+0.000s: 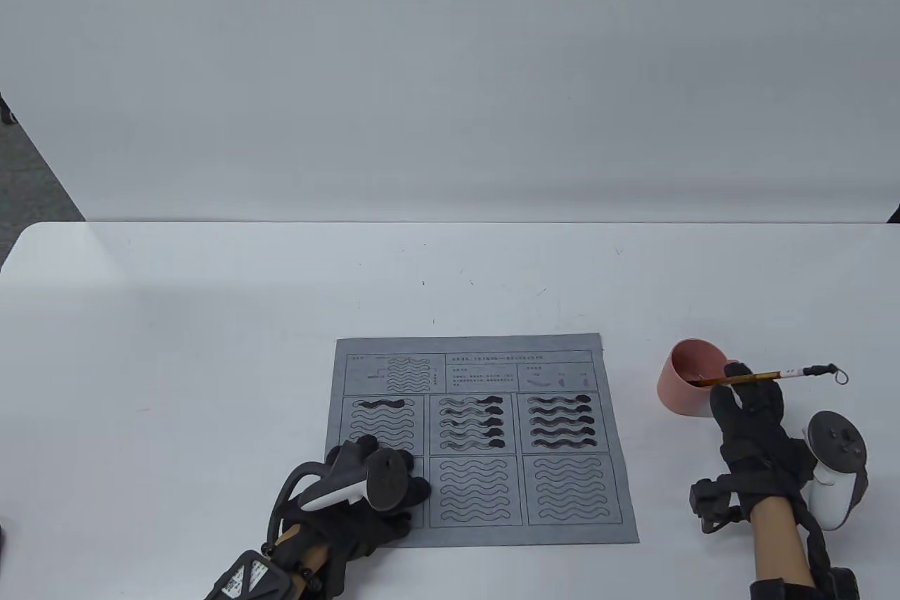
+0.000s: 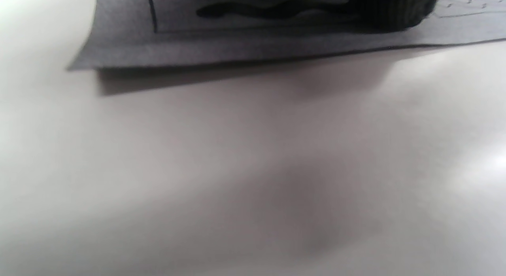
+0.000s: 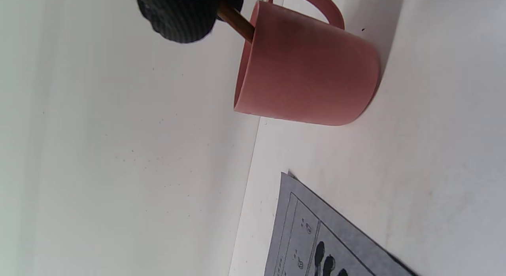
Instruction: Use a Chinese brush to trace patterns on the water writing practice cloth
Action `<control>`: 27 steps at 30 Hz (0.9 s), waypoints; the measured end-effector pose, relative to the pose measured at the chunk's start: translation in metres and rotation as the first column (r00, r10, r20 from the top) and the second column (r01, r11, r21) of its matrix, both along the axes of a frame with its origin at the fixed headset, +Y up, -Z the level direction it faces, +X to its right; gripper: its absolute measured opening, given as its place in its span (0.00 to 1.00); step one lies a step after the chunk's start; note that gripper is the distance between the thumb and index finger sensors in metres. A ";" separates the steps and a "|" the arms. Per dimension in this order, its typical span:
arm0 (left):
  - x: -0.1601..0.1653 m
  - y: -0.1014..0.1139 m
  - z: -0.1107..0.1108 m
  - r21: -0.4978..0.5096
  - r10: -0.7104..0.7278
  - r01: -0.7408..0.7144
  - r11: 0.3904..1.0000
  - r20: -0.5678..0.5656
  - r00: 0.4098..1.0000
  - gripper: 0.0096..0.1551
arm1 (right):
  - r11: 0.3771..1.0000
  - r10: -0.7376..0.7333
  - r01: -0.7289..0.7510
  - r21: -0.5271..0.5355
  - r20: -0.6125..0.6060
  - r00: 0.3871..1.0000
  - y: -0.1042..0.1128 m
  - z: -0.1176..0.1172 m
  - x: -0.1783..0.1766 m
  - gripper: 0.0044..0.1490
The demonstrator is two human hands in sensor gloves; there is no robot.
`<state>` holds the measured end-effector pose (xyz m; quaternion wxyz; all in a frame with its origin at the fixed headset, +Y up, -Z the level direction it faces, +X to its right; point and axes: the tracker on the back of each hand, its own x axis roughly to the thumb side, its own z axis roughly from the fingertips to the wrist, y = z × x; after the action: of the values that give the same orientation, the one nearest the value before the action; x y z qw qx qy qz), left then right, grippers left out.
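A flat grey rectangular water writing practice cloth (image 1: 485, 438) lies on the white counter (image 1: 176, 361), printed with a header strip of small text and six boxed panels of wavy outline patterns. The upper middle and upper right panels show waves filled dark; the upper left panel has only its top wave darkened; the lower panels show bare outlines. A slim brown-handled Chinese brush (image 1: 766, 375) with a looped cord at its far end lies nearly level well to the right of the cloth, its tip end reaching into a pink plastic mug (image 1: 685, 378) standing upright on the counter.
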<state>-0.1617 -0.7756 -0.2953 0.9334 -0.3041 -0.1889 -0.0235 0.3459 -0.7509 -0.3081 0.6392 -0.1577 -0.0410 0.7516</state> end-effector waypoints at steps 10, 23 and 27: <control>-0.004 -0.005 -0.001 -0.030 0.010 -0.011 0.999 -0.030 0.999 0.37 | 0.991 0.133 -0.134 0.007 0.097 0.986 0.000 0.001 -0.009 0.36; -0.003 -0.006 -0.001 -0.046 0.007 -0.009 0.999 -0.035 0.999 0.37 | 0.965 0.184 -0.223 0.140 0.245 0.952 0.020 0.009 0.001 0.25; -0.003 -0.006 -0.001 -0.053 0.013 -0.015 0.998 -0.041 0.999 0.37 | 0.976 0.037 -0.090 0.196 0.262 0.964 0.030 0.016 0.009 0.24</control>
<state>-0.1650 -0.7817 -0.2967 0.9288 -0.3279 -0.1726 -0.0059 0.3553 -0.7210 -0.2922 0.6169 -0.1851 -0.2063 0.7366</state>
